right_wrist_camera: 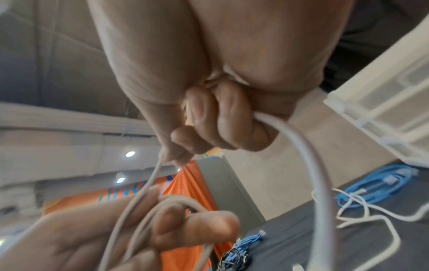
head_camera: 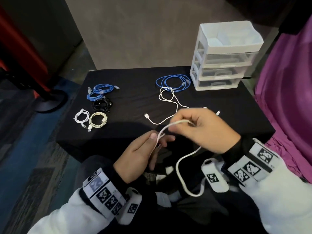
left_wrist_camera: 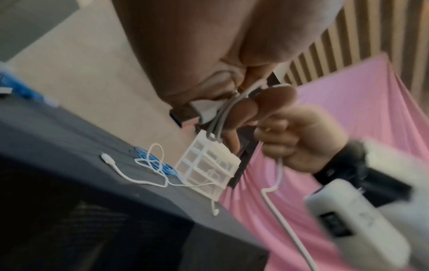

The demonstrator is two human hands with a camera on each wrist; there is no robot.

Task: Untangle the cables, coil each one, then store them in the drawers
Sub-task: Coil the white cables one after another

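A white cable (head_camera: 179, 168) runs between both hands above the near edge of the black table (head_camera: 131, 81). My left hand (head_camera: 145, 149) pinches several loops of it between thumb and fingers (left_wrist_camera: 234, 113). My right hand (head_camera: 200, 127) has its fingers curled round a strand of the same cable (right_wrist_camera: 290, 132), and the rest hangs in a slack loop toward my lap. A loose white cable (head_camera: 168, 105) lies on the table, its far loop touching a blue cable coil (head_camera: 173, 81). The white drawer unit (head_camera: 222, 56) stands at the far right with its drawers closed.
Several coiled cables lie at the table's left: blue (head_camera: 100, 92), black (head_camera: 102, 104), white (head_camera: 81, 116) and cream (head_camera: 98, 120). A purple cloth (head_camera: 287, 98) hangs close on the right. A dark stand base (head_camera: 49, 100) sits on the floor to the left.
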